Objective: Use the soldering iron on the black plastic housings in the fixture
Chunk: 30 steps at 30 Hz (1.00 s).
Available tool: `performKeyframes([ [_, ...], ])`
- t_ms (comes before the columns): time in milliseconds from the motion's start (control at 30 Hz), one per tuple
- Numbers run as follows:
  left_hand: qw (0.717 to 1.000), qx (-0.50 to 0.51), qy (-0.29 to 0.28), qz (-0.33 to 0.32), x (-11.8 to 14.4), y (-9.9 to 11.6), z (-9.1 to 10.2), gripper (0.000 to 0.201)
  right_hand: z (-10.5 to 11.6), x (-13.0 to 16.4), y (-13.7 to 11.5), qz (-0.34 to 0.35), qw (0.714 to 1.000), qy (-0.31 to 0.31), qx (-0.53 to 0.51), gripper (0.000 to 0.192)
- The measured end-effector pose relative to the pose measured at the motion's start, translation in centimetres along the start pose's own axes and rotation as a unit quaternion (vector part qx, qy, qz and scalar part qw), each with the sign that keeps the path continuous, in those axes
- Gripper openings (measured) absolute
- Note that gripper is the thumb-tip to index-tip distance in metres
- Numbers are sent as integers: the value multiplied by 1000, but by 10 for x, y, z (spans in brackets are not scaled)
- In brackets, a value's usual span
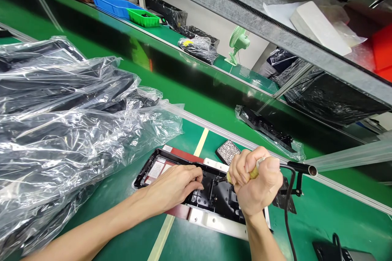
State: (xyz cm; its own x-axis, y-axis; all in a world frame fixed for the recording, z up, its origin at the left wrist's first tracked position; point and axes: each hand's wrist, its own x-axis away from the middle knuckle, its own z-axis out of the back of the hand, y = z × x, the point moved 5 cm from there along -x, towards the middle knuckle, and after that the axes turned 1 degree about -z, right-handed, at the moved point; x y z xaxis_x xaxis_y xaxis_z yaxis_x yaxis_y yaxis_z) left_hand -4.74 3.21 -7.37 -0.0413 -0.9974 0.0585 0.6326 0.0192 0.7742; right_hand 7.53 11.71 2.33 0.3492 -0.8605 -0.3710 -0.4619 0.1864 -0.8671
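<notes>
My right hand (255, 179) is wrapped round the yellowish handle of a soldering iron (229, 177), with a dark cord trailing from it. The iron's tip points down and left into a long black plastic housing (222, 195). Over the left half of that housing is my left hand (180, 183), its fingers curled together. Whatever those fingertips pinch, if anything, I cannot make out. The housing lies between pale fixture blocks (217, 222) on a dark red base (179, 211). Small pegs and brass-coloured spots show inside it.
Clear-bagged black parts (61, 118) pile up at the left. Behind my right hand stand a tray of small granules (228, 151) and a black tube holder (301, 168). A bagged black part (265, 128) lies on the green belt (196, 85); a metal shelf (232, 12) hangs above.
</notes>
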Motion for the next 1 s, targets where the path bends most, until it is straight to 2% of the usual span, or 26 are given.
performKeyframes([
  [1000,1000,-8,11,-19,0,-1,-1,22,-1,0,1,2,1000,0,-1,45],
])
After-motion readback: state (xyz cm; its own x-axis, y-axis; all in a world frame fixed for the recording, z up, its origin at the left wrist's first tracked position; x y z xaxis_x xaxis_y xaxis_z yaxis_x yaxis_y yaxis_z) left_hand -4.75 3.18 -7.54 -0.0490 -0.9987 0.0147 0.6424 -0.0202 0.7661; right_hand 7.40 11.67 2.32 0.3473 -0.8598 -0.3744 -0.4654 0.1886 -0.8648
